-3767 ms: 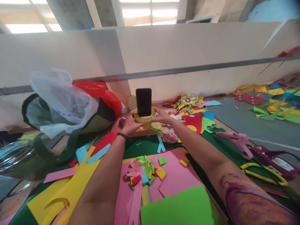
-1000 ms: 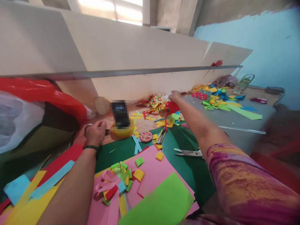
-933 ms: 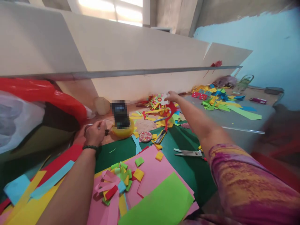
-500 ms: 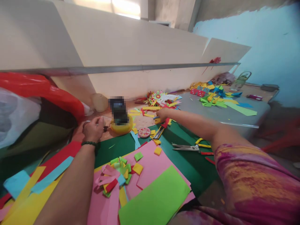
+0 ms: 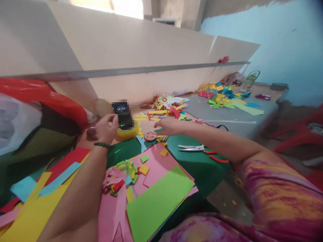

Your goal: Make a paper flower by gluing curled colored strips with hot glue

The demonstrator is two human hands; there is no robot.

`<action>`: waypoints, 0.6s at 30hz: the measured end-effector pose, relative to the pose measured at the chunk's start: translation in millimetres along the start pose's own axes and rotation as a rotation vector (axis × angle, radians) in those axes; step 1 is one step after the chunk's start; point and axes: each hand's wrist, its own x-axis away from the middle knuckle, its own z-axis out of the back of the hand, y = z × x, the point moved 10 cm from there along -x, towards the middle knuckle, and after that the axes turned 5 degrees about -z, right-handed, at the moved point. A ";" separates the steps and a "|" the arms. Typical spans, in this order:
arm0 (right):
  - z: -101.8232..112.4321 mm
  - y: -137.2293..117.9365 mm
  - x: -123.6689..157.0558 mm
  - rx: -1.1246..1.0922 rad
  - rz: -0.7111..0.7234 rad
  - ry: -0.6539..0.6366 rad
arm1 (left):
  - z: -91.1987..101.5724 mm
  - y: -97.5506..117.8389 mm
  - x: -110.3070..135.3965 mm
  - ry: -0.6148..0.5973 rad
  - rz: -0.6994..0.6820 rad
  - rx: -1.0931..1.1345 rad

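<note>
My left hand [image 5: 107, 128], with a dark beaded bracelet, is raised beside a phone [image 5: 123, 116] propped against a round yellow object [image 5: 127, 133]. Its thumb and fingers are pinched together; anything between them is hidden. My right hand [image 5: 171, 126] reaches across from the right, palm down, fingers extended and apart. Below its fingertips lie a round pink patterned tin [image 5: 150, 135] and a partly covered yellow-and-dark tool [image 5: 163, 138]. Nearer me, a light green paper sheet [image 5: 160, 201] and a cluster of folded paper strips [image 5: 123, 173] rest on pink paper [image 5: 153, 159].
Scissors [image 5: 196, 148] lie on the green surface [image 5: 186, 139] under my right forearm. Cut paper strips and a colourful paper flower [image 5: 164, 101] are by the wall. More scraps [image 5: 222, 100] cover part of the grey table [image 5: 199, 111]. A red bag [image 5: 47, 94] stands at left.
My left hand has risen and moved right, toward the phone, whose screen now shows the time. My right hand has shifted left, toward the tin. The whole view has turned slightly.
</note>
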 end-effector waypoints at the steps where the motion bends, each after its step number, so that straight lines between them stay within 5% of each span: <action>1: -11.6 -8.4 -6.8 -0.003 -0.012 -0.015 | -2.4 15.0 0.6 -0.010 -0.036 0.028; 5: -37.2 -25.6 -42.2 0.023 -0.088 -0.006 | -7.7 44.2 1.3 -0.105 -0.125 0.001; 9: -21.3 -22.5 -37.1 0.045 -0.194 0.134 | 0.1 28.4 -7.5 -0.158 -0.073 -0.025; 12: -21.6 -50.9 16.5 0.042 -0.014 0.175 | 19.0 31.1 -12.3 -0.128 -0.073 -0.017; 15: -27.5 -90.7 109.7 -0.031 0.305 0.329 | 44.9 60.3 -11.6 -0.073 -0.162 -0.022; 18: -39.2 -81.5 191.9 -0.127 0.306 0.495 | 49.9 96.2 -7.0 -0.185 -0.276 -0.057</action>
